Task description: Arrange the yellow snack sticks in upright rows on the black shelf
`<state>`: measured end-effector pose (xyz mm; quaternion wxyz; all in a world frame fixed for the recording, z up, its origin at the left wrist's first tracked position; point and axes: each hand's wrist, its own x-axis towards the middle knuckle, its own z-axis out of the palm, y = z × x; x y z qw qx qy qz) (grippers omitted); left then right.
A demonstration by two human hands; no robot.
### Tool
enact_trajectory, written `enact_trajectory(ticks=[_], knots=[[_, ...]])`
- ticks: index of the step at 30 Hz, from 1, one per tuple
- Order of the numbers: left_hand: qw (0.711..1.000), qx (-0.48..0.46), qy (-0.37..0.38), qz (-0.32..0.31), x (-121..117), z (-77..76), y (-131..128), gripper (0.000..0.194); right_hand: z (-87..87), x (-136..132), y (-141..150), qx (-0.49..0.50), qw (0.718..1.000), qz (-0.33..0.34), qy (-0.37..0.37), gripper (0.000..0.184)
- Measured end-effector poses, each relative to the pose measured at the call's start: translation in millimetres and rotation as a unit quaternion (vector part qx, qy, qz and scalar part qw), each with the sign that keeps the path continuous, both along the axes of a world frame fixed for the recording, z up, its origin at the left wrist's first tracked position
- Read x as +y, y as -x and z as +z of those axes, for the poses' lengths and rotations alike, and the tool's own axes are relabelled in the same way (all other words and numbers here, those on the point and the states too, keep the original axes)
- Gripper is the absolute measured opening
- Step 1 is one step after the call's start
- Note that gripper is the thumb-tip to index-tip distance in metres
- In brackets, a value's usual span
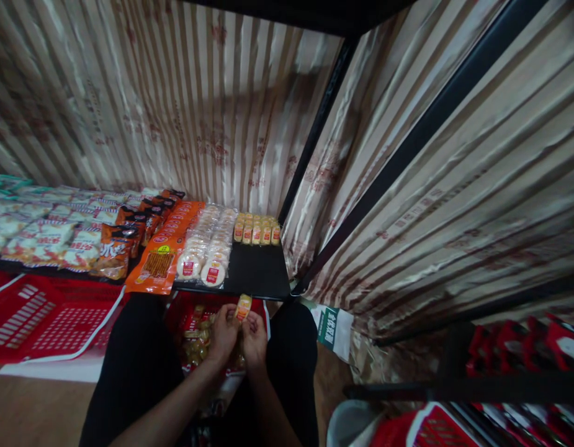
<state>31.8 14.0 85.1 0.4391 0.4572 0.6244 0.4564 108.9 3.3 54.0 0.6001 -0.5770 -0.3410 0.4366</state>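
Note:
Between my knees, both hands are raised over a red basket (175, 305). Pinched in the fingers of my left hand (224, 335) and my right hand (254, 338) is a small yellow packaged snack (243, 307) with an orange-red label. More small yellow packs (197, 341) lie loose in the basket, partly hidden by my hands. Just ahead, on the black shelf (256, 270), similar yellow packs (256, 230) stand in rows at the back right corner. Beside them are stacked round white crackers (213, 273) in clear wrap with red labels.
Orange snack bags (156, 264) and white snack bags (84, 245) fill the shelf's left. A second red basket (67, 320) sits below left. Black posts (361, 230) frame the striped sheeting. At lower right are red packages (510, 344) and a pale bucket (352, 425).

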Motion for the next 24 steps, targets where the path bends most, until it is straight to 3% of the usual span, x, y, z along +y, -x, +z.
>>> enact_trajectory(ticks=[7, 15, 24], knots=[[1.0, -0.009, -0.019, 0.006, 3, 11.3, -5, 0.018, 0.6, 7, -7, 0.0, 1.0, -0.003, -0.014, 0.023], [1.0, -0.028, -0.01, -0.008, 19, 18.7, -8, 0.025, 20.1, 21, -13, -0.013, 1.0, 0.015, -0.021, 0.027], [0.999, 0.028, -0.033, -0.031, 45, 27.0, -15, 0.024, 38.4, 45, -23, -0.037, 0.999, 0.011, -0.024, 0.025]])
